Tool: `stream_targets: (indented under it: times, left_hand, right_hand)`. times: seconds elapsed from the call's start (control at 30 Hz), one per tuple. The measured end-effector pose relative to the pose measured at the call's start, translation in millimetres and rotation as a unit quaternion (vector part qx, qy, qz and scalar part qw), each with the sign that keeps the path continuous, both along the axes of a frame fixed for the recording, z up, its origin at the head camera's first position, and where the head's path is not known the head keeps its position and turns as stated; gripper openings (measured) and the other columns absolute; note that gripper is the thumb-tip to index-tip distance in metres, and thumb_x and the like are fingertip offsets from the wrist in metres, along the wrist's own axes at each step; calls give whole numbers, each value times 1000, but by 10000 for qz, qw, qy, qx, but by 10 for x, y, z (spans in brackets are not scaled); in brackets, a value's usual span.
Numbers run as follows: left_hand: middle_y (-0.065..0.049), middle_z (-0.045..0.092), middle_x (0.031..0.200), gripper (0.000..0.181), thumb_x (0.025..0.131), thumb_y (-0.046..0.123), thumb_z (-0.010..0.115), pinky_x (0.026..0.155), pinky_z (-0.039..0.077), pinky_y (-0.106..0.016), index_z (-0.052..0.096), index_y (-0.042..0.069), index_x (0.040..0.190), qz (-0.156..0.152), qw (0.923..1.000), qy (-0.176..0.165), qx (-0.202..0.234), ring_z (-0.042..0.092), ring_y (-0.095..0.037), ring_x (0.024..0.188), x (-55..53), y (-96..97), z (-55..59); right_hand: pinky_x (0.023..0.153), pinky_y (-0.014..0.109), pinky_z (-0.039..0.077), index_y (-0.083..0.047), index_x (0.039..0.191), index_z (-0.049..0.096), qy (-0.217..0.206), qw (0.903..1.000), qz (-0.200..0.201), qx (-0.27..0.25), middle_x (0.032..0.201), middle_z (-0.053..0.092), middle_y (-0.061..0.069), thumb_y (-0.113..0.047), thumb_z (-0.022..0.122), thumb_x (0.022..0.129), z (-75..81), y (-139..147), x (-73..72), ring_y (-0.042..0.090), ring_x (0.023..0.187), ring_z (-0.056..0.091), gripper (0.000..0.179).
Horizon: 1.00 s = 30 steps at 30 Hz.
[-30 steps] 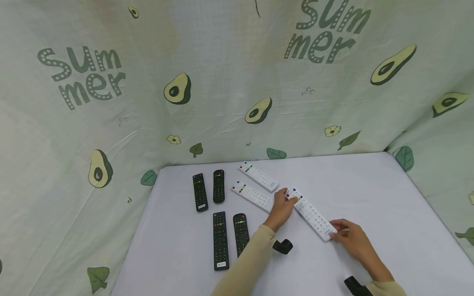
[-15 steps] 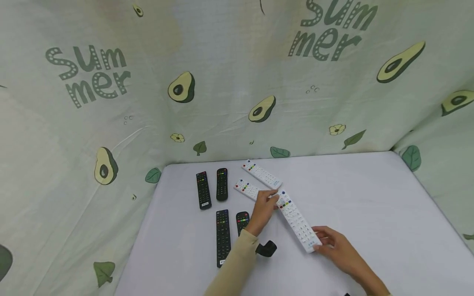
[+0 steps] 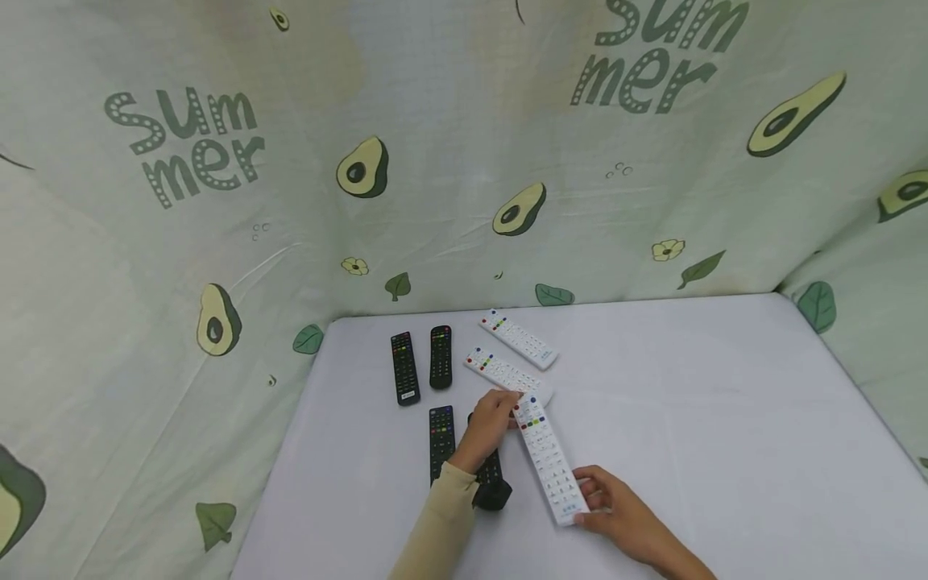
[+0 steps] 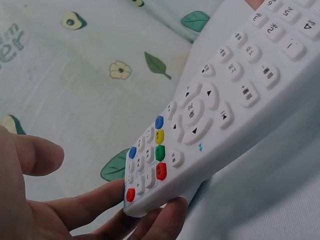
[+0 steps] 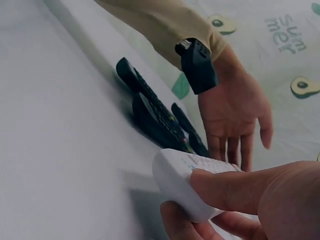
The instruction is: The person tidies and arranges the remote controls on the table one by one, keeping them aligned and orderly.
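A white remote control (image 3: 551, 463) with coloured buttons slants above the table between both hands. The right hand (image 3: 619, 515) pinches its near end, thumb (image 5: 220, 187) on top and fingers beneath, as the right wrist view shows. At the far end is the left hand (image 3: 484, 427). In the left wrist view, the left hand's fingers (image 4: 95, 202) touch the remote's end from the side and below, while its thumb (image 4: 42, 157) is lifted away. Two other white remotes, one (image 3: 518, 338) behind the other (image 3: 500, 370), lie just beyond.
Several black remotes lie to the left: two at the back (image 3: 404, 370) (image 3: 440, 357), and two nearer, one (image 3: 441, 439) beside another (image 3: 490, 467) partly hidden by the left arm. The white table (image 3: 725, 403) extends right. Avocado-print cloth (image 3: 435, 161) hangs behind.
Both hands have moved left and nearer with the white remote, which has turned more lengthwise. The left thumb's side has come off the remote's face. The head view has shifted slightly.
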State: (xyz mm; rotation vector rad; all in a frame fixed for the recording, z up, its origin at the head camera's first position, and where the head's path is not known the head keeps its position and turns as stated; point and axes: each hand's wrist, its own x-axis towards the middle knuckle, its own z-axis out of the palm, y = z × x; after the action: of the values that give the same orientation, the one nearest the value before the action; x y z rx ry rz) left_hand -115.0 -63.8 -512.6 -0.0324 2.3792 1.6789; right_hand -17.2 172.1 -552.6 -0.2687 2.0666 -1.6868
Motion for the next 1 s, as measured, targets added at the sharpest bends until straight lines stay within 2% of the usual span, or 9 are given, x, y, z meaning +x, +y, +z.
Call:
stream_targets:
  times: [0.13, 0.27, 0.5, 0.73, 0.87, 1.0]
  left_hand:
    - [-13, 63, 125, 47, 113, 31, 45, 91, 58, -42, 63, -7, 135, -100, 9995, -148, -242, 63, -21, 104, 24, -51, -2]
    - [-14, 63, 119, 50, 113, 34, 45, 84, 52, -40, 62, -9, 134, -214, 9980, -263, -530, 59, -23, 99, 25, -81, -28]
    - [-20, 61, 128, 55, 113, 34, 44, 103, 49, -55, 62, -14, 135, -629, 9943, -210, -831, 57, -28, 112, 19, -94, -89]
    - [-14, 57, 109, 54, 112, 35, 45, 83, 46, -40, 70, -11, 125, -742, 9912, -152, -1089, 52, -23, 93, -31, -45, -122]
    - [-15, 59, 120, 54, 113, 35, 46, 94, 52, -47, 69, -10, 129, -682, 9869, -141, -1453, 57, -25, 103, -42, -3, -117]
    - [-22, 59, 129, 57, 112, 37, 48, 105, 52, -56, 62, -12, 138, -614, 9838, -184, -1672, 61, -35, 118, -42, 27, -98]
  right_hand:
    - [77, 23, 56, 18, 139, 46, 104, 9999, 70, -28, 113, 60, 13, 1, 79, 89, -30, -72, 34, 14, 93, 63, 62]
    - [76, 24, 57, 16, 142, 43, 216, 9997, 119, 46, 111, 60, 12, 1, 80, 87, -44, -142, 72, 12, 91, 62, 68]
    - [72, 25, 58, 10, 156, 36, 326, 9985, 189, 392, 113, 61, 12, -4, 84, 83, -48, -265, 105, 10, 86, 62, 88]
    - [71, 25, 59, 16, 155, 32, 530, 9975, 301, 363, 115, 60, 14, -5, 85, 84, -43, -351, 77, 9, 85, 61, 91]
    - [70, 24, 58, 17, 155, 32, 684, 9959, 343, 490, 112, 59, 12, -5, 85, 83, -30, -395, 66, 7, 83, 59, 92]
    - [69, 23, 57, 17, 153, 36, 1004, 9916, 357, 737, 110, 57, 9, -7, 86, 83, -37, -429, 55, 3, 81, 56, 89]
